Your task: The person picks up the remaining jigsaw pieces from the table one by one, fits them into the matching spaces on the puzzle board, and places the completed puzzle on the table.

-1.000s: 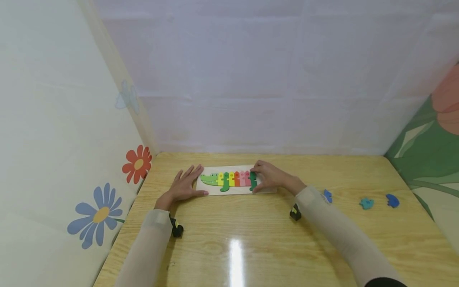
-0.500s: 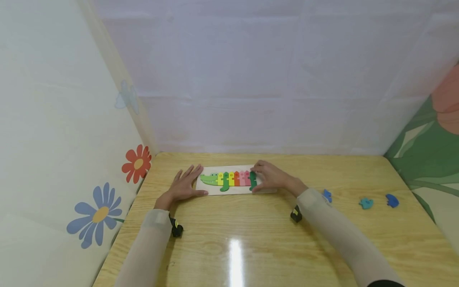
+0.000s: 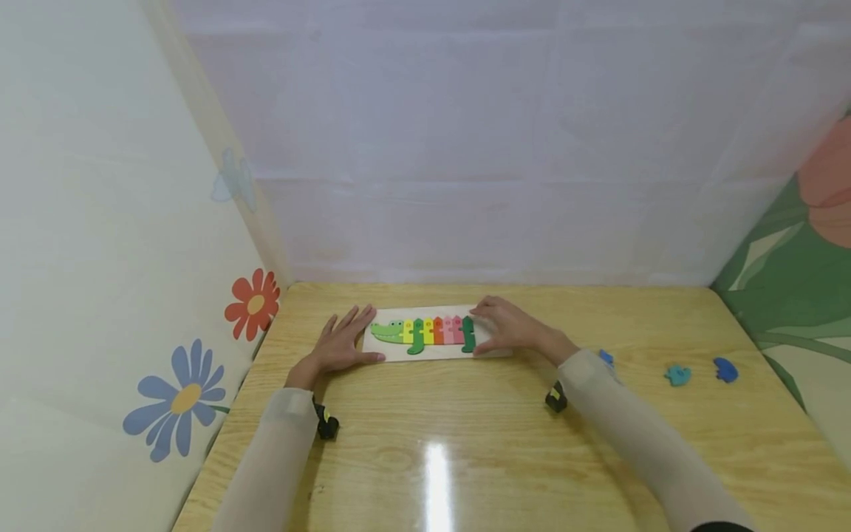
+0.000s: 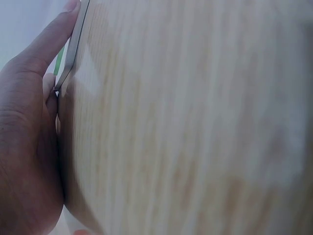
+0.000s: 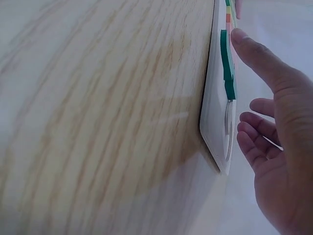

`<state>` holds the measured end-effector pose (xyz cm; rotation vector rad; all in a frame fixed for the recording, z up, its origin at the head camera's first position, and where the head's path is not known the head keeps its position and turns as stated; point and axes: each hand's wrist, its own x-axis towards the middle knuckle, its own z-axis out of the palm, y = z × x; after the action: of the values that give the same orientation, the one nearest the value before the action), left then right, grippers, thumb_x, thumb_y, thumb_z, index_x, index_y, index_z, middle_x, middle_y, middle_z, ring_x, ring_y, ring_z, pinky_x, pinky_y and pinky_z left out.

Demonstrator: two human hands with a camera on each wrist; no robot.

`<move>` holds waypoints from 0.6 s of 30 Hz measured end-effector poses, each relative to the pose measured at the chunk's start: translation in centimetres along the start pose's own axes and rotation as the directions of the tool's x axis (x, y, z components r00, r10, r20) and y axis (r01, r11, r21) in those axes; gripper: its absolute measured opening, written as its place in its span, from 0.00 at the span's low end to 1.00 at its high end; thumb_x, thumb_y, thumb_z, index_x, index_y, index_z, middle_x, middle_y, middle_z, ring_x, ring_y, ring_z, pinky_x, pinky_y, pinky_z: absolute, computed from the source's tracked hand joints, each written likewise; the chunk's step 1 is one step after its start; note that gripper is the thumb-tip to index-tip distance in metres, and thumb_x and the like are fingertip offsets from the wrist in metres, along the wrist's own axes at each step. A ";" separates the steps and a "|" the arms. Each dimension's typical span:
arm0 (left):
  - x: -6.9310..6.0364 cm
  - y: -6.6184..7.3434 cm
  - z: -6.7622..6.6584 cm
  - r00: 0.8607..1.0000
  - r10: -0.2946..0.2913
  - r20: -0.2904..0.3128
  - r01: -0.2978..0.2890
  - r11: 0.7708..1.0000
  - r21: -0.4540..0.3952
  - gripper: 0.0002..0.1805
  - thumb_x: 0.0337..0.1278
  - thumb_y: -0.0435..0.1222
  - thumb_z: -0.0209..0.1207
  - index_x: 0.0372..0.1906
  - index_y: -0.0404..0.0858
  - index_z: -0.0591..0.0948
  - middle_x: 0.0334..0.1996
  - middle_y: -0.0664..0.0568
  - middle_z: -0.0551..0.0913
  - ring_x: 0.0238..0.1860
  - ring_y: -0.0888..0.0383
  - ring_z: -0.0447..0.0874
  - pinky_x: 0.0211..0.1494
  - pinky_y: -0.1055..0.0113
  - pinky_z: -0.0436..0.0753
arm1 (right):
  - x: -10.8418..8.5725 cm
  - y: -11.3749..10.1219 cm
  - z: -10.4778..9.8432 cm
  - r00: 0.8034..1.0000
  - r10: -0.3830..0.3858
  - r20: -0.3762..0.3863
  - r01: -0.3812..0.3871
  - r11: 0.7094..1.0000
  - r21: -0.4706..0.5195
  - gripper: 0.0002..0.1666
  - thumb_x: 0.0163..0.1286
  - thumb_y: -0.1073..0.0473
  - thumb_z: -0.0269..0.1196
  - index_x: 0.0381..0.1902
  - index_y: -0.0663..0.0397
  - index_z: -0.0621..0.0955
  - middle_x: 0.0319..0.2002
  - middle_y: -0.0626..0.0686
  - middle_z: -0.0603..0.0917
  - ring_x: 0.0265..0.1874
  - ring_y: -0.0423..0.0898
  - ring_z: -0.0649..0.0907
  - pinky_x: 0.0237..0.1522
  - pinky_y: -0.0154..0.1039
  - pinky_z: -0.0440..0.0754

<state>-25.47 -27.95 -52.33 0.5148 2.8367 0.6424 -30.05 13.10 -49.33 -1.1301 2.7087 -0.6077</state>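
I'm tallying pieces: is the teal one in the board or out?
Out: in the head view, the teal piece lies on the tabletop, right of the board, apart from it.

Our long pale beige sleeves (image 3: pixel 648 428), small black wrist cameras (image 3: pixel 556 400) with yellow-green marks (image 3: pixel 326 416), left hand (image 3: pixel 342 346) and right hand (image 3: pixel 512 327) bare

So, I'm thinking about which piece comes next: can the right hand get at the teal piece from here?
Probably yes: the right hand appears to hold nothing, and the teal piece lies uncovered on the table, clear of the sleeve.
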 end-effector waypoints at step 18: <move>0.0 0.1 -0.1 1.000 -0.005 0.006 0.005 1.000 -0.001 0.61 0.60 0.63 0.69 0.87 0.42 0.50 0.87 0.47 0.47 0.87 0.42 0.38 0.83 0.35 0.33 | -2.0 0.7 -0.6 0.999 0.009 -0.042 -0.009 1.000 -0.020 0.55 0.55 0.38 0.82 0.70 0.67 0.77 0.66 0.67 0.78 0.68 0.63 0.76 0.74 0.57 0.71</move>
<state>-25.47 -27.85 -52.20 0.5090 2.8305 0.6405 -29.21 15.16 -49.09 -1.1217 2.7592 -0.6111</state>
